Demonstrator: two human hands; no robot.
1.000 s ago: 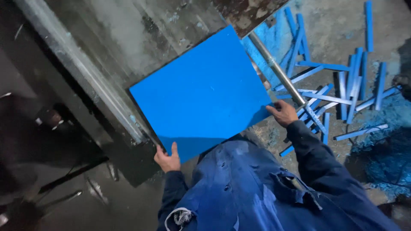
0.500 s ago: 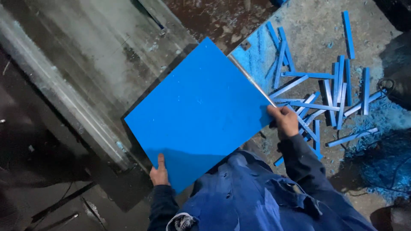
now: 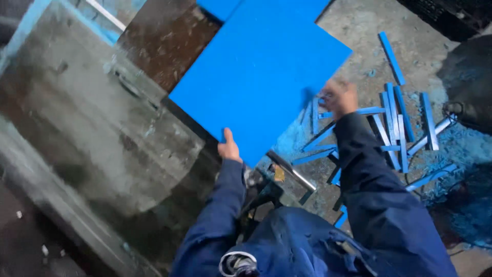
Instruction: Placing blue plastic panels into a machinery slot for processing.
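Observation:
A large bright blue flat sheet (image 3: 261, 72) hangs tilted above a grey metal machine table (image 3: 87, 118) and the floor. My left hand (image 3: 229, 149) grips the sheet's near corner, thumb on top. My right hand (image 3: 341, 96) is blurred by motion and sits just beyond the sheet's right edge, apart from it by a small gap. Whether its fingers hold anything cannot be made out. Both arms are in dark blue sleeves.
Several narrow blue strips (image 3: 394, 118) lie scattered on the dusty concrete floor to the right, with blue dust (image 3: 461, 154) around them. A metal bar (image 3: 292, 172) runs under the sheet's near corner. Another blue sheet's corner (image 3: 220, 6) shows at the top. A rusty brown plate (image 3: 164, 41) lies behind the table.
The blue sheet has swung up and away to the right, off the machine table. My right hand has come off its right edge, while my left hand still holds the near corner.

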